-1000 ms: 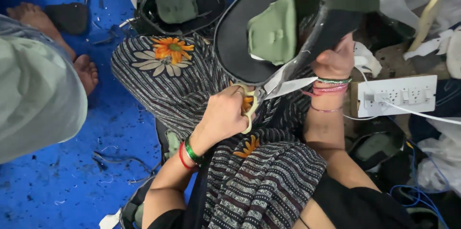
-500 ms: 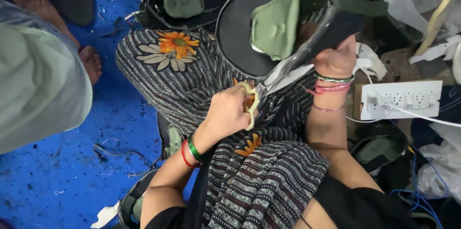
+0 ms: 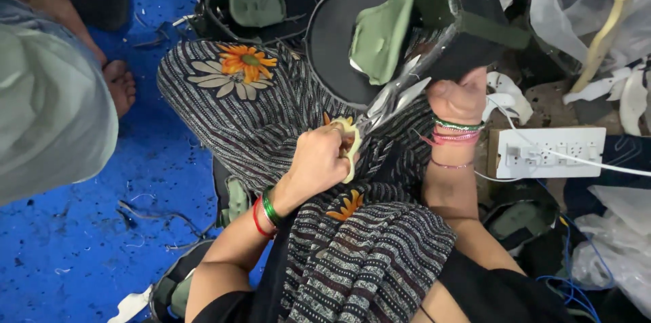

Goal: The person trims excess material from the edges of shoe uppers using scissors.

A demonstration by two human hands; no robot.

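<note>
Green pad (image 3: 380, 38) inside black shell (image 3: 332, 31)

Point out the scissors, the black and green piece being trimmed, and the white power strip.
scissors (image 3: 390, 99): head view, on the metal blades.
black and green piece (image 3: 339, 31): head view, on its black curved panel.
white power strip (image 3: 542, 153): head view, on its socket face.

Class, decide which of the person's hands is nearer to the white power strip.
Right. The right hand grips the black piece just left of the power strip; the left hand, holding the scissors, is farther left.
</note>
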